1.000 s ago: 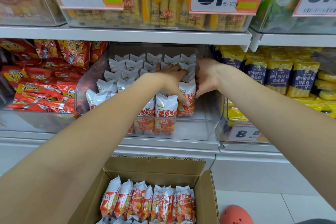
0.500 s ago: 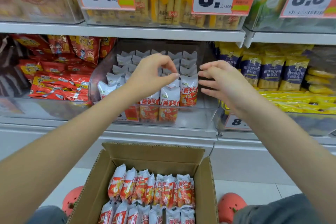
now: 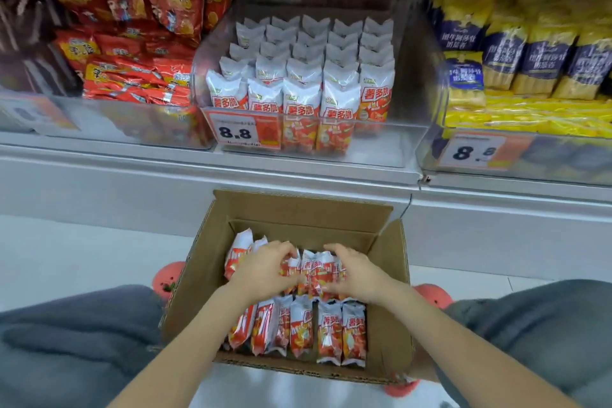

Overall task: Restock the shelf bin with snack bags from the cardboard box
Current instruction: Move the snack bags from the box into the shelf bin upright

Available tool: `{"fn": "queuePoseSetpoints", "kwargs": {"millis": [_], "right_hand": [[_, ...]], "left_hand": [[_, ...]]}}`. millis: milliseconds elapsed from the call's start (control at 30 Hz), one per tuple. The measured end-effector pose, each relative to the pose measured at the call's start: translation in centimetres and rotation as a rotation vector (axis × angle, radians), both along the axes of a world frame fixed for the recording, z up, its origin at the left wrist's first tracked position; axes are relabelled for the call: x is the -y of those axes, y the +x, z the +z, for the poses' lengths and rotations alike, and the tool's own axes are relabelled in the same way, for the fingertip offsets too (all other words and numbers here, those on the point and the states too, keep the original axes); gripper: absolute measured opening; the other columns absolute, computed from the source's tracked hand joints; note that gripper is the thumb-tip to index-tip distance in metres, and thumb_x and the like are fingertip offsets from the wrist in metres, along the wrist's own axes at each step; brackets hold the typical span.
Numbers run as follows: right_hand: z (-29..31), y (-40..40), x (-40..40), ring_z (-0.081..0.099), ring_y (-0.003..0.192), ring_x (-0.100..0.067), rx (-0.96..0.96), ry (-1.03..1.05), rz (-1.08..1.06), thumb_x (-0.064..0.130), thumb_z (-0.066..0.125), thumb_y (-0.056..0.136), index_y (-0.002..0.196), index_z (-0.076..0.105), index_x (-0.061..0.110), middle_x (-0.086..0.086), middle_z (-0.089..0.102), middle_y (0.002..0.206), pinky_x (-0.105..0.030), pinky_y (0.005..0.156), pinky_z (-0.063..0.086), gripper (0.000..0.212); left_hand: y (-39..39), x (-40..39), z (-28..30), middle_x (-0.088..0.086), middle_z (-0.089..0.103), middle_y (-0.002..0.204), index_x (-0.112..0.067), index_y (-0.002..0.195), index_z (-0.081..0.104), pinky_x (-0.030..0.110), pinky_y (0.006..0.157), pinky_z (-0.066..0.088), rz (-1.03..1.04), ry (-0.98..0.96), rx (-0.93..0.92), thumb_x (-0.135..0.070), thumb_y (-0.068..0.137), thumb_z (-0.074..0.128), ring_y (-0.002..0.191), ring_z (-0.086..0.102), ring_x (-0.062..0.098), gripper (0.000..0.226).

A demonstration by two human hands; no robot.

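Note:
An open cardboard box (image 3: 388, 270) stands on the floor below the shelf, holding two rows of white-and-orange snack bags (image 3: 331, 333). Both hands are down inside it at the far row. My left hand (image 3: 263, 270) and my right hand (image 3: 356, 273) curl in from either side round a bunch of these bags (image 3: 314, 270), fingers over the tops and thumbs underneath. Above, the clear shelf bin (image 3: 381, 146) is packed with upright rows of the same bags (image 3: 304, 76), with a bare strip at its front right.
A bin of red snack packs (image 3: 132, 43) sits left of the target bin, and yellow-and-blue packs (image 3: 530, 53) fill the one to the right. An 8.8 price tag (image 3: 245, 131) hangs on the bin front. Pink shoes (image 3: 165, 278) and my grey-trousered knees (image 3: 76, 334) flank the box.
Both hands have left the shelf bin and dropped into the cardboard box, where they now close on a bunch of bags. The view has tilted down.

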State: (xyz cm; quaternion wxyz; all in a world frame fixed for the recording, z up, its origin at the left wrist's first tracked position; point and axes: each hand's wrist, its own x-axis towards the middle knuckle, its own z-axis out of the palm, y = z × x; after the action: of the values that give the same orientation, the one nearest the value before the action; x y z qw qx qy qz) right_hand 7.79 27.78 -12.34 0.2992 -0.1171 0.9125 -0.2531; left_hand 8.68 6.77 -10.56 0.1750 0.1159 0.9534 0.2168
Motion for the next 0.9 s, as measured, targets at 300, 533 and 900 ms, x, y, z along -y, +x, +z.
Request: {"fn": "queuePoseSetpoints", "kwargs": {"millis": [300,533,900], "right_hand": [[-7.3,0.4,1.2,-0.003,0.149,-0.028,0.067,0.299,0.104,0.044,0.068,0.084,0.152,0.002,0.032,0.001,-0.008,0.162,-0.053,0.117,0.012,0.095],[-11.3,-0.9,1.3,-0.018,0.146,-0.032,0.092,0.439,0.104,0.038,0.068,0.085,0.152,-0.011,0.033,0.000,-0.025,0.158,-0.054,0.118,0.005,0.103],[-14.1,-3.2,3.2,-0.021,0.145,-0.028,0.104,0.486,0.037,0.058,0.073,0.071,0.147,-0.027,0.020,-0.002,-0.016,0.161,-0.066,0.111,-0.006,0.132]], "left_hand": [[1.9,-0.3,-9.5,0.006,0.016,0.156,-0.021,0.149,0.019,0.049,0.116,0.015,-0.071,-0.345,0.376,-0.050,0.078,0.068,0.144,0.011,0.031,0.091],[0.1,1.0,-11.5,0.007,0.017,0.154,-0.024,0.147,0.021,0.052,0.116,0.010,-0.098,-0.451,0.345,-0.049,0.076,0.071,0.145,0.008,0.030,0.090],[-1.4,4.9,-12.0,0.011,-0.007,0.160,-0.025,0.152,0.001,0.062,0.109,-0.014,-0.043,-0.666,0.097,-0.035,0.091,0.056,0.146,-0.015,0.030,0.083]]}}
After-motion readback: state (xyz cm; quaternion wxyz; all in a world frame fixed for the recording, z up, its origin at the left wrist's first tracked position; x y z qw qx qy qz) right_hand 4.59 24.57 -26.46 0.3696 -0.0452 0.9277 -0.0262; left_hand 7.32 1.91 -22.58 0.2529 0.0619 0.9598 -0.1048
